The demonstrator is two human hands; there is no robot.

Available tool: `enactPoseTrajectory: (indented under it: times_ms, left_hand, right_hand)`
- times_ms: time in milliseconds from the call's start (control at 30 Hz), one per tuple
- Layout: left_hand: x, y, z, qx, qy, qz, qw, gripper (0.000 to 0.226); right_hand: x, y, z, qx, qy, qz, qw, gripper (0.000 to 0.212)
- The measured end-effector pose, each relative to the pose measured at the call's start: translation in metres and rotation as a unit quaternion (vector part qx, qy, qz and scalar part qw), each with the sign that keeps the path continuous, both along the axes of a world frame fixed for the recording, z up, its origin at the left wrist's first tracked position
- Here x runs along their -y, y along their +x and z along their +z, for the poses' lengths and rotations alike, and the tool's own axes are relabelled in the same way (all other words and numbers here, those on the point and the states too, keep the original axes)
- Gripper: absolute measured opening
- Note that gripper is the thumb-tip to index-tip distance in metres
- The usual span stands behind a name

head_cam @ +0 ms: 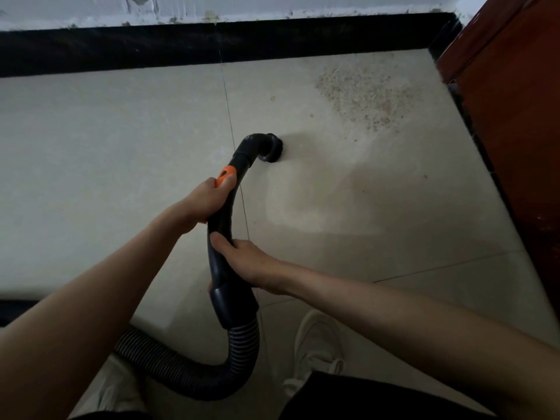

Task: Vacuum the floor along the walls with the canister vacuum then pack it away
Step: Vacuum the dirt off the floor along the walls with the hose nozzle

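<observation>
On the curved black handle (pixel 225 207), upper section: left hand (pixel 201 201) wrapped round, fingers curled out of sight behind the tube, thumb lying forward against the orange slider (pixel 225 174). Lower on same handle: right hand (pixel 247 263) gripping from the right side, thumb laid across the front of the tube, remaining fingers curled behind and mostly hidden. Both grips closed on the handle; no gap visible between palm and tube on either.

Beyond the left hand: handle running up into a bent black elbow ending in a small round brush nozzle (pixel 269 148). Nozzle facing right, bristles just visible; held low over the tile, contact with floor cannot be confirmed.

Below the right hand: black cuff (pixel 231 307), then ribbed grey hose (pixel 212 380) looping down, bending left and exiting under the left forearm. Canister body out of frame.

Floor (pixel 121 147): pale tile, one grout line running under the handle. Patch of sandy granules (pixel 363 95) up and right of nozzle, near the corner, well apart from the bristles. Paler cleared streak fanning down and right of the nozzle.

Surroundings: black skirting (pixel 121 47) along the far wall, white wall above with chipped edge. Reddish-brown wooden panel (pixel 515 116) on the right side. White shoe (pixel 318 344) near bottom centre, right of hose. Light trouser leg at lower left, dark fabric at lower right.
</observation>
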State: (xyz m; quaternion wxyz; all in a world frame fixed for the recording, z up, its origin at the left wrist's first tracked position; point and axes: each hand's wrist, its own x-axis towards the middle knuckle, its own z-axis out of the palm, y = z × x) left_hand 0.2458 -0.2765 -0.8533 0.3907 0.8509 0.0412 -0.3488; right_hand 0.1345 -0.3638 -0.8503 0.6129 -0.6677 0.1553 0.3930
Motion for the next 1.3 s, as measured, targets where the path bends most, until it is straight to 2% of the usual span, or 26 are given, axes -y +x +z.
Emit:
enactPoseTrajectory:
  times_ms: [133,333,567,700,867,1000,1300]
  left_hand:
    - [-0.007,-0.008,0.008,0.002,0.021,-0.023,1.000,0.050]
    - [-0.015,-0.031,0.008,0.029,0.073,-0.032,0.996,0.048]
    - [-0.019,-0.059,0.002,0.029,0.104,-0.024,0.994,0.034]
    - [-0.016,-0.059,0.005,0.017,0.089,-0.034,0.995,0.036]
    - [0.015,-0.049,0.009,0.011,0.073,-0.060,0.995,0.048]
    - [0.041,-0.048,0.010,0.009,0.059,-0.100,0.993,0.049]
    - [0.096,-0.041,-0.001,0.031,0.028,-0.119,0.992,0.041]
  right_hand:
    - [-0.002,-0.003,0.003,-0.083,0.069,0.011,0.994,0.045]
    - [-0.005,-0.019,0.015,-0.138,0.144,0.056,0.978,0.045]
    - [-0.009,-0.044,0.010,-0.165,0.158,0.048,0.972,0.053]
    - [-0.008,-0.045,0.013,-0.161,0.141,0.037,0.976,0.050]
    - [0.006,-0.045,0.021,-0.153,0.117,-0.047,0.980,0.033]
    - [0.023,-0.054,0.023,-0.150,0.119,-0.108,0.975,0.036]
    - [0.056,-0.053,0.015,-0.107,0.038,-0.189,0.975,0.039]
